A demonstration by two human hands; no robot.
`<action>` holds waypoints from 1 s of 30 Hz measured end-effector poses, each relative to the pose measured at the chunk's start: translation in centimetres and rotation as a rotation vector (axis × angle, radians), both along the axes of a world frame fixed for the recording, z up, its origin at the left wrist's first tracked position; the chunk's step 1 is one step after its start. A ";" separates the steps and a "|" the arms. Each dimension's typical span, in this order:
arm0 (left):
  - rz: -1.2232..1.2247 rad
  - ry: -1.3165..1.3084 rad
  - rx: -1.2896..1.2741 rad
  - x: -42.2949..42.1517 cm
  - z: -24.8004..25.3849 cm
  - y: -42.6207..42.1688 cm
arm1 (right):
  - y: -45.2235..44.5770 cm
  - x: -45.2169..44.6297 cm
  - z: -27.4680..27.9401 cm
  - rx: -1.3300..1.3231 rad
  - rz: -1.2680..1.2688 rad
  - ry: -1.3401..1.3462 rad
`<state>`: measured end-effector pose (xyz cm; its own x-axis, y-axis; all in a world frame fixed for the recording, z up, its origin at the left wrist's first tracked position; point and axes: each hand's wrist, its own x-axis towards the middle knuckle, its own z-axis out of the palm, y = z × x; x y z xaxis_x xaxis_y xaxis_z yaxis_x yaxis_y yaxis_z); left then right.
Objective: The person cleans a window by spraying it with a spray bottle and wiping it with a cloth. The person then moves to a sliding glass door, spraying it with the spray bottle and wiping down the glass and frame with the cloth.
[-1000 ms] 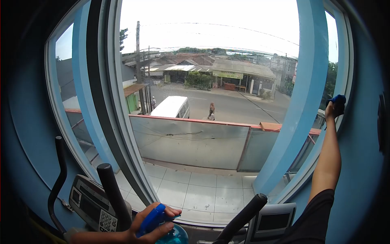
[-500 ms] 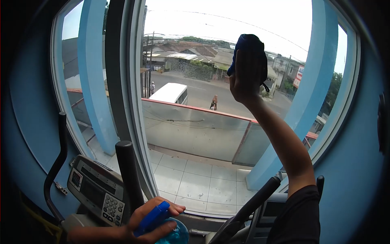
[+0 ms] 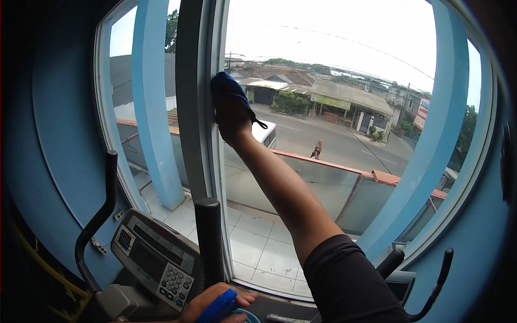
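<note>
My right hand (image 3: 232,121) presses a blue cloth (image 3: 227,86) against the window glass (image 3: 334,37), right beside the grey window frame (image 3: 200,124). A small dark loop dangles from the cloth's edge. Low in the view, my left hand (image 3: 203,299) is closed around a spray bottle with a blue head (image 3: 219,304). Most of the bottle's body lies below the picture's edge; only a bit of light blue shows.
An exercise machine console (image 3: 153,258) with a keypad stands at lower left, its upright handle (image 3: 209,237) near my left hand. More machine handles (image 3: 441,277) rise at lower right. Outside are a tiled balcony (image 3: 264,253), blue pillars (image 3: 153,107) and a street.
My right hand has swept the cloth left across the glass to the window frame. The view has shifted left. My left hand still holds the spray bottle, now lower in the picture.
</note>
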<state>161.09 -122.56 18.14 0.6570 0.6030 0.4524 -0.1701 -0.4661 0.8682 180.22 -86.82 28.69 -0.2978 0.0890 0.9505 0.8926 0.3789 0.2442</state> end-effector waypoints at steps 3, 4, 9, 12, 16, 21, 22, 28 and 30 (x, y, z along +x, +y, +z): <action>-0.017 0.023 -0.008 0.5 0.0 0.0 | 1.2 -0.2 -0.3 -0.435 -0.240 0.010; -0.024 0.022 0.013 0.8 -0.1 0.1 | 0.0 0.7 -0.1 -0.313 -0.241 -0.032; -0.006 0.047 -0.326 2.6 0.2 -0.7 | -5.2 10.3 -1.4 -0.107 -0.402 -0.376; -0.155 -0.010 -0.268 3.8 -0.3 -0.2 | -12.8 17.5 -1.5 -0.186 -0.471 -0.446; -0.258 0.035 -0.263 5.6 0.3 -0.1 | -21.0 26.9 -0.7 -0.256 -0.623 -0.510; -0.334 -0.002 -0.229 8.3 -0.4 0.5 | -30.4 37.4 0.3 -0.245 -0.824 -0.401; -0.336 0.018 -0.216 8.6 -0.2 0.6 | -31.8 40.1 0.0 -0.257 -0.868 -0.350; -0.372 0.033 -0.287 11.2 -0.1 0.5 | -37.3 51.7 -4.2 -0.066 -1.129 0.174; -0.317 0.056 -0.298 11.5 0.3 0.3 | -37.8 55.4 -5.3 0.008 -1.080 0.300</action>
